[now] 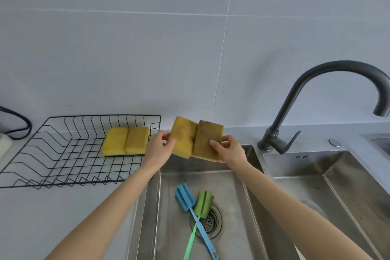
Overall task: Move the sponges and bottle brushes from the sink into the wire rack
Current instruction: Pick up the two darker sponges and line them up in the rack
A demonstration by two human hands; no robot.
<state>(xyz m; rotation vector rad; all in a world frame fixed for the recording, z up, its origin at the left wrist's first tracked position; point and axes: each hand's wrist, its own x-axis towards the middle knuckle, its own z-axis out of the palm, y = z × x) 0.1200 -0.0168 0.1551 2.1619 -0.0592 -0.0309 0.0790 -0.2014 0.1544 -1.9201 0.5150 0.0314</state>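
Note:
My left hand [158, 146] grips a yellow sponge [184, 135] and my right hand [229, 149] grips a browner sponge [207, 139]. Both sponges are held side by side, touching, above the back edge of the steel sink [236, 207]. Two more yellow sponges [126, 140] lie next to each other in the far right part of the black wire rack [63, 154]. On the sink floor a blue bottle brush [185, 197] and a green bottle brush [203, 201] lie crossed over the drain [209, 222].
A dark curved faucet [295, 99] rises at the right behind the sink. A second basin [337, 175] lies to the right. A black cable [19, 121] and a white object [4, 143] sit at the far left of the counter.

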